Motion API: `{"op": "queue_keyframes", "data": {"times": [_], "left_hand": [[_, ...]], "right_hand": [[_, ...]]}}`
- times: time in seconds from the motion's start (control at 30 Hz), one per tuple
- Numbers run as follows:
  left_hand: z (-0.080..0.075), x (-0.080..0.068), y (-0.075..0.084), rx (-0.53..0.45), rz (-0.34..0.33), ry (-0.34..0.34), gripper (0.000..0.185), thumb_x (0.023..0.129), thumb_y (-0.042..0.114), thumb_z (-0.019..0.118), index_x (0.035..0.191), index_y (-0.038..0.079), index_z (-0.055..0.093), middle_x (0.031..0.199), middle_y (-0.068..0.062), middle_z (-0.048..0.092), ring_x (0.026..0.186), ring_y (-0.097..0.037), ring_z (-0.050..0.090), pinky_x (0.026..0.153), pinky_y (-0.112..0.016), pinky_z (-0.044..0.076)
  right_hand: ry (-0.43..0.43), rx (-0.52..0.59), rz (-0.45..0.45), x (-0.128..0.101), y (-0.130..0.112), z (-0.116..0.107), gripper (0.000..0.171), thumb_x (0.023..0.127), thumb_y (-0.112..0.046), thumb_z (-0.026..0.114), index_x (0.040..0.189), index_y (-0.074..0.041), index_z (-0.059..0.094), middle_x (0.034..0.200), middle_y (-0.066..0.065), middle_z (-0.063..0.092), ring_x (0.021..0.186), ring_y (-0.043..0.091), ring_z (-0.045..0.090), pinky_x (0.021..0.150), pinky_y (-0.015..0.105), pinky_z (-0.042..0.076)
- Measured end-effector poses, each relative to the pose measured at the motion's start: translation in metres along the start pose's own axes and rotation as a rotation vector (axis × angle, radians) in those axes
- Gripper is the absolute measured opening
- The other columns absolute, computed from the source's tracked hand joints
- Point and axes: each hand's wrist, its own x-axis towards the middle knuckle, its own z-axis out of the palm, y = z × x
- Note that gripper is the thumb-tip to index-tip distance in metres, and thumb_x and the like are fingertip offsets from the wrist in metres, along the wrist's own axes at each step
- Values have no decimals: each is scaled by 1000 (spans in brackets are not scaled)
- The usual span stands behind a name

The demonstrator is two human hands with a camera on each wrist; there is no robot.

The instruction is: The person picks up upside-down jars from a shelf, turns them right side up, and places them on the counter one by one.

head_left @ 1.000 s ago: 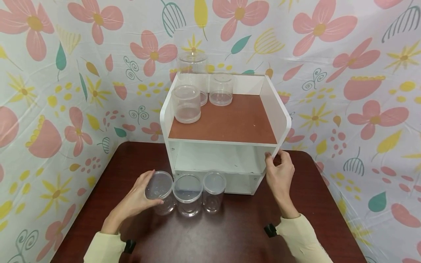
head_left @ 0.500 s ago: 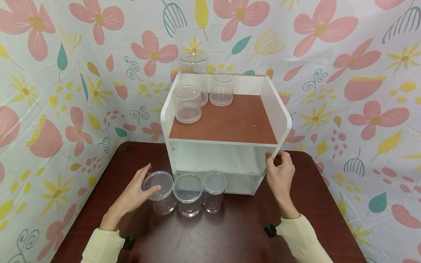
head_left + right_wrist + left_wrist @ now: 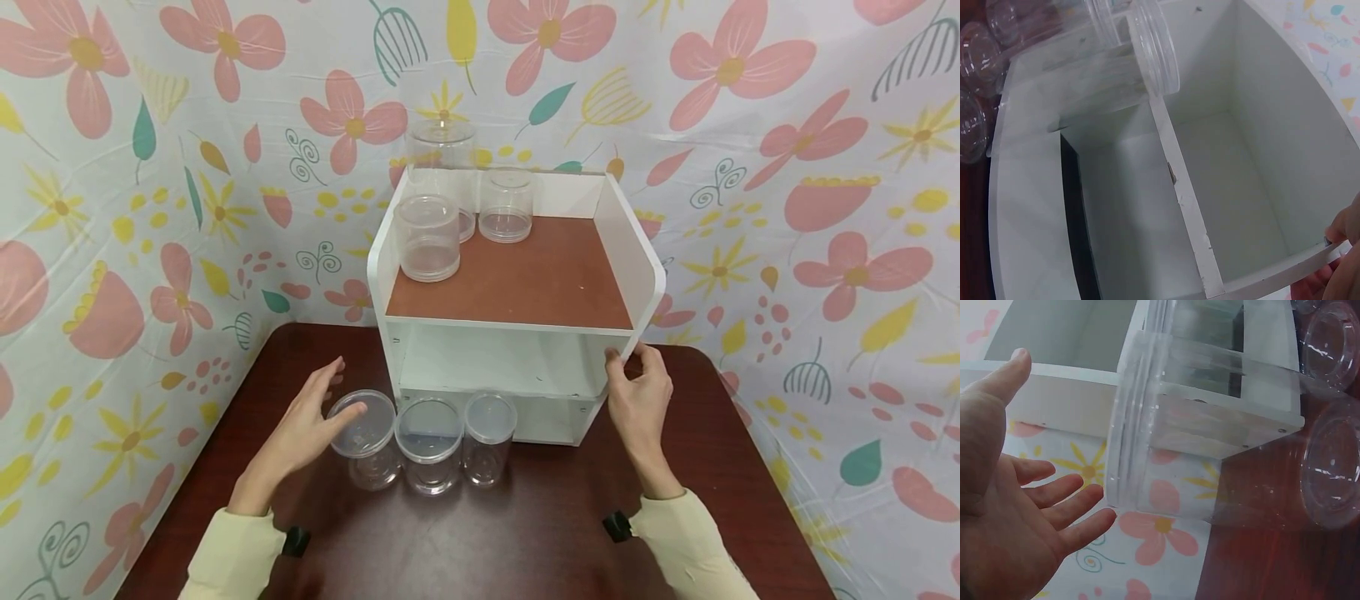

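Left hand [image 3: 311, 425] is off the jar now, fingers spread and straight, hovering right at the left side of the left jar [image 3: 365, 437] on the table [image 3: 525, 533]. In the head view the thumb tip overlaps the lid rim, but I can't tell if it's really touching; the wrist view shows the open palm [image 3: 1004, 512] just beside the jar wall [image 3: 1147, 425], holding nothing. That jar stands upright with its lid on, first in a row of three clear jars at the foot of the shelf [image 3: 517, 333]: the middle jar [image 3: 428, 443] touches it or nearly does, and the small jar [image 3: 488, 437] is just to the right of that. Right hand [image 3: 637, 396] is gripping the shelf's right side panel near the front edge, fingers curled round the board at about the level of the middle board; the right wrist view only catches a fingertip [image 3: 1342, 228] on the panel edge. Up top on the brown board [image 3: 525, 283] there are three more clear jars at the back left: a front one [image 3: 427, 237], a tall one [image 3: 441, 167] behind it and a short one [image 3: 506, 206] beside that. Flowery cloth [image 3: 112, 208] hangs all around.
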Motion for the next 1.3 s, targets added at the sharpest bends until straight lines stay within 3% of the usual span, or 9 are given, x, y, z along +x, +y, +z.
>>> {"op": "queue_keyframes", "data": {"times": [0.3, 0.63, 1.0, 1.17, 1.3], "left_hand": [[-7, 3, 16, -17, 45, 57, 82, 98, 33, 73, 160, 0, 29, 156, -20, 38, 138, -39, 43, 110, -60, 39], [-25, 15, 61, -81, 123, 156, 71, 101, 23, 70, 157, -4, 35, 152, -21, 43, 136, -38, 47, 107, -57, 42], [-64, 51, 123, -117, 233, 225, 64, 103, 19, 66, 157, 0, 38, 152, -18, 45, 137, -34, 48, 109, -52, 42], [-77, 69, 152, -141, 276, 270, 62, 102, 20, 67, 156, 2, 42, 150, -14, 48, 137, -30, 49, 111, -49, 41], [-83, 85, 169, -140, 276, 268, 64, 102, 25, 67, 157, 4, 41, 151, -12, 47, 138, -27, 48, 113, -44, 40]], "right_hand": [[-4, 2, 1, 0, 0, 0, 20, 94, -1, 70, 110, 10, 69, 106, 26, 68, 90, 18, 60, 71, 18, 41], [-5, -1, -13, 0, 1, 0, 20, 94, -1, 70, 109, 11, 69, 103, 22, 68, 88, 15, 59, 70, 16, 42], [0, 12, -19, 0, -1, 2, 18, 95, -1, 70, 108, 11, 69, 100, 21, 66, 83, 5, 56, 69, 14, 43], [-4, -1, -20, 0, -3, 2, 18, 94, -2, 70, 107, 11, 68, 98, 23, 64, 84, 9, 55, 70, 17, 42], [3, -5, -19, 0, -3, 1, 17, 93, -1, 70, 106, 11, 68, 98, 23, 64, 85, 15, 57, 70, 18, 42]]}}
